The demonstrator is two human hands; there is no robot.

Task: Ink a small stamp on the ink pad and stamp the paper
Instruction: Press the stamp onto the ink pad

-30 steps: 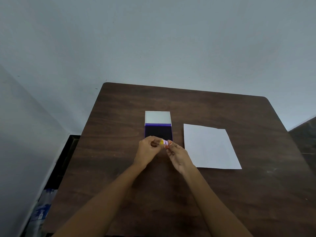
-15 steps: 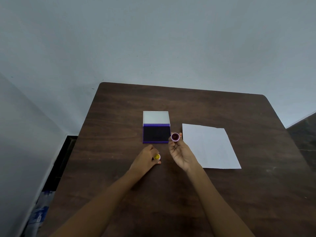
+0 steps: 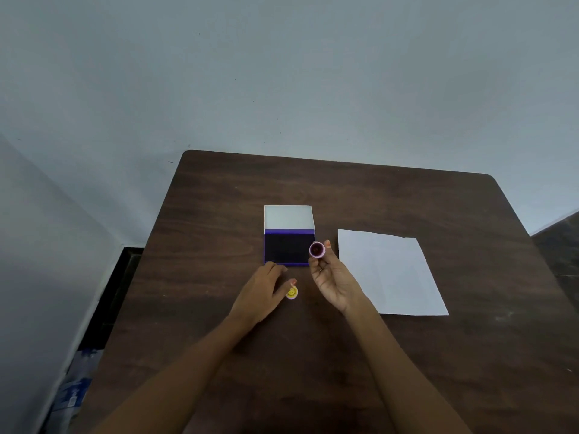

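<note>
My right hand [image 3: 333, 281] holds a small round stamp [image 3: 316, 249] at its fingertips, with the dark red stamping face turned up toward me, just right of the ink pad. The ink pad [image 3: 289, 248] lies open on the table, its dark blue pad in front and its pale lid folded back behind. My left hand [image 3: 260, 294] rests palm down on the table, fingers spread, with the thumb tip beside the stamp's yellow smiley cap [image 3: 292, 292], which lies on the wood. A white sheet of paper [image 3: 390, 274] lies to the right of my right hand.
Everything sits on a dark brown wooden table [image 3: 344, 195] pushed against a pale wall. To the left, below the table's edge, the floor shows with a plastic bottle [image 3: 73, 394] lying there.
The hands pulled the yellow cap off the stamp and moved apart. My left hand set the cap down on the table and let go; my right hand turned the stamp face up.
</note>
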